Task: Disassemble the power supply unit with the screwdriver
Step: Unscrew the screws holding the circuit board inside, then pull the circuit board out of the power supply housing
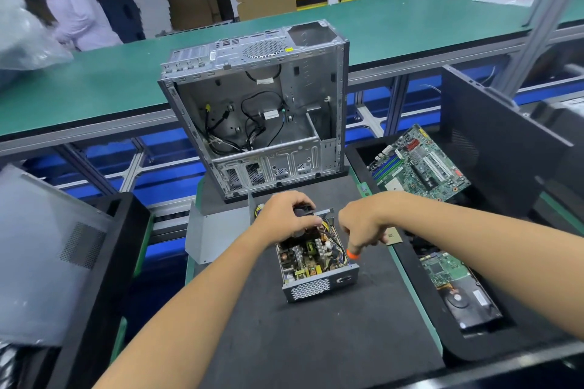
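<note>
Both hands are at the far end of the opened PSU (316,265), which lies on the dark surface (316,341) just in front of the gutted case (256,110). The left hand (286,218) curls round a black part, apparently the fan (304,210), at the box's far edge, lifting or steadying it over the wiring. The right hand (360,226) is clenched round the screwdriver (352,253); only the orange end of its handle shows below the fist, and the tip is hidden, so I cannot tell which screw it is on, or whether it is on one at all.

The lid is already off: a bent grey cover (218,232) lies just beside the box on the left, and the circuit board with its coils and capacitors is bare. My reading is that the job is past the cover and now at the inner parts, the fan or its fixings at the far wall.

The next move probably calls for keeping the driver square on the screw while the left hand takes the fan's weight, then freeing its lead from the bundle of wires (328,230) without tugging the board. After that the board's own screws remain. To the right, a motherboard (417,164) lies in a black bin (505,142).
</note>
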`<action>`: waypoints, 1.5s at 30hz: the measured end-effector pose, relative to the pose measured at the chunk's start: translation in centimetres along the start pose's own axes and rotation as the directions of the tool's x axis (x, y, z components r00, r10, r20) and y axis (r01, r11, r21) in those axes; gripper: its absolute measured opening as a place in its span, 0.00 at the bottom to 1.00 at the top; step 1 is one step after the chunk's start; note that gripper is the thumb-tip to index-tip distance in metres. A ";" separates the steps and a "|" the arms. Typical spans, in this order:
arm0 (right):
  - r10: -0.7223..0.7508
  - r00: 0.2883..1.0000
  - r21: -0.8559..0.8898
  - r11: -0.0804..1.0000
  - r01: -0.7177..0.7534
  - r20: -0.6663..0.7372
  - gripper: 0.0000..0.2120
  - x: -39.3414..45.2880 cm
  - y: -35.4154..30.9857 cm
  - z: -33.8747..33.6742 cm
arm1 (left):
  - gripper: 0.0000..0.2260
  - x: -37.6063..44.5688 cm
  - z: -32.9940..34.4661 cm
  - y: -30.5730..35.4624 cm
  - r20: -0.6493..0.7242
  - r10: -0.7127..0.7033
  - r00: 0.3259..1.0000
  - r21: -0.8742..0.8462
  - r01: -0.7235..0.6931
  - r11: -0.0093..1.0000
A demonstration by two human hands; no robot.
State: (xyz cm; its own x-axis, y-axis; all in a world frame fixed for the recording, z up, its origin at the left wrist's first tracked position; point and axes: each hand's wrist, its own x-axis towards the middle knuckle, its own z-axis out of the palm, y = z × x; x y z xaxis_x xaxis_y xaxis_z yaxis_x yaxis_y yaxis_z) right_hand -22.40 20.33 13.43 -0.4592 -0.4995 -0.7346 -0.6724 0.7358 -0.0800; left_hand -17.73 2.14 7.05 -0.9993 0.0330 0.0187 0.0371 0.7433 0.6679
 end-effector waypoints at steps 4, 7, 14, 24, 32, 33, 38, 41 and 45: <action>-0.004 0.998 0.039 0.999 0.006 -0.059 0.12 -0.8 0.7 -2.2 | 0.13 0.3 0.6 -0.3 0.002 -0.004 1.000 0.083 0.004 0.997; 0.016 0.997 0.083 0.996 -0.010 -0.070 0.14 -1.3 1.3 -3.6 | 0.13 0.6 1.0 -0.8 -0.003 -0.035 0.999 0.130 0.036 0.991; 0.149 0.978 0.189 0.975 -0.120 -0.145 0.16 -1.9 2.7 -4.4 | 0.09 1.2 0.8 -1.7 -0.030 -0.109 0.994 0.084 0.112 0.990; 0.254 0.958 0.263 0.941 -0.213 -0.132 0.10 -1.4 5.2 -2.6 | 0.08 1.6 0.9 -1.5 -0.008 -0.114 0.993 0.092 0.115 0.989; 0.272 0.961 0.215 0.943 -0.255 -0.052 0.07 4.1 2.8 1.9 | 0.11 1.5 1.0 -0.8 0.027 -0.097 0.995 0.133 0.092 0.987; 0.277 0.961 0.227 0.937 -0.264 -0.026 0.08 4.8 2.5 2.6 | 0.11 1.4 1.0 -0.7 0.028 -0.101 0.994 0.126 0.097 0.987; 0.304 0.952 0.370 0.881 -0.294 0.033 0.07 7.8 2.2 5.8 | 0.12 1.1 1.2 -0.4 -0.001 -0.091 0.996 0.121 0.091 0.988; 0.319 0.948 0.466 0.841 -0.275 -0.016 0.28 8.7 2.0 6.8 | 0.12 0.9 1.2 -0.1 -0.034 -0.062 0.998 0.098 0.065 0.993; 0.252 0.959 0.380 0.906 -0.188 -0.128 0.23 8.2 2.0 6.2 | 0.12 0.8 1.2 0.2 -0.041 -0.056 0.998 0.021 0.057 0.998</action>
State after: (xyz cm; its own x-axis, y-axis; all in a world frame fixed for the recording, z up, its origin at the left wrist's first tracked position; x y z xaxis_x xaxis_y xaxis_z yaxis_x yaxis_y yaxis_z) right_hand -23.93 20.58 3.03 -0.6843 -0.3518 -0.6387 -0.3023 0.9340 -0.1905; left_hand -18.55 3.11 6.34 -0.9993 -0.0362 0.0113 -0.0200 0.7577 0.6523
